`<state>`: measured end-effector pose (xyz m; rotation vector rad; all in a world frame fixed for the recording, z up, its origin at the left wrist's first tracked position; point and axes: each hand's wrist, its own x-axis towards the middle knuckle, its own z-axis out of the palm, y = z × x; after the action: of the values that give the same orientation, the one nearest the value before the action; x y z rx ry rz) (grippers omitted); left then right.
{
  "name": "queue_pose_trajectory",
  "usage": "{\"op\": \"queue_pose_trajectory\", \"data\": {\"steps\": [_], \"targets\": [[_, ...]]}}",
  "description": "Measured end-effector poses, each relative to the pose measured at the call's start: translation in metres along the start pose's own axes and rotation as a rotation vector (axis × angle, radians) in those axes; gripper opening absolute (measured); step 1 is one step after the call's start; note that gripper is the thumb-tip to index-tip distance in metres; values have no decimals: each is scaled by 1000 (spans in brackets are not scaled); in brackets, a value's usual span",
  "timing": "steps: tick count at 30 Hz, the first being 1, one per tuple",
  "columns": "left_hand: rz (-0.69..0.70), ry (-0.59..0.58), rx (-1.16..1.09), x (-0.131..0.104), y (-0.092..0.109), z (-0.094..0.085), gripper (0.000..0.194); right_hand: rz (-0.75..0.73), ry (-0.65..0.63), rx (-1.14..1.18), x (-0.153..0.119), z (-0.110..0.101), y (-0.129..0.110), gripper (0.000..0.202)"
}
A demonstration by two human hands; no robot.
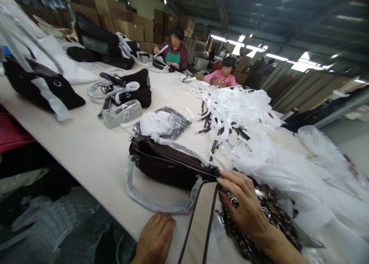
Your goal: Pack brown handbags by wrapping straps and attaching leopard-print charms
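Note:
A dark brown handbag (167,166) lies on its side on the pale table, its zip running along the top. Its handle (158,208) is wrapped in whitish film and loops toward me. At the bag's right end, my right hand (243,200) grips the corner near the zip end, thumb below the fingers. A beige strap with dark edges (200,221) runs from that corner toward me. By the table's near edge rests my left hand (157,235), fingers curled together, just below the handle and with nothing visible in it.
A dark patterned bundle (273,214) lies under my right forearm. White strips (236,106) and dark straps pile up beyond. A plastic-wrapped packet (161,121), a tape dispenser (122,114) and other dark bags (43,83) stand to the left. Two people (174,54) sit farther along.

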<state>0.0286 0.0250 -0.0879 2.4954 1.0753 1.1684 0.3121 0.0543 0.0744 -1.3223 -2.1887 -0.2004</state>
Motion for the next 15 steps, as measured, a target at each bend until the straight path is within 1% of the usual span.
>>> {"op": "queue_pose_trajectory", "data": {"steps": [4, 6, 9, 11, 13, 15], "targets": [[40, 33, 19, 4, -1, -1, 23, 19, -123, -46, 2, 13, 10, 47], [54, 33, 22, 5, -1, 0, 23, 35, -112, -19, 2, 19, 13, 41], [24, 20, 18, 4, -1, 2, 28, 76, -21, 42, 2, 22, 15, 23], [6, 18, 21, 5, -1, 2, 31, 109, 11, 76, 3, 21, 15, 18], [21, 18, 27, 6, 0, -1, 30, 140, -9, 112, 6, 18, 13, 16], [44, 29, 33, 8, 0, -4, 29, 212, -48, 179, 10, 16, 10, 12]]}}
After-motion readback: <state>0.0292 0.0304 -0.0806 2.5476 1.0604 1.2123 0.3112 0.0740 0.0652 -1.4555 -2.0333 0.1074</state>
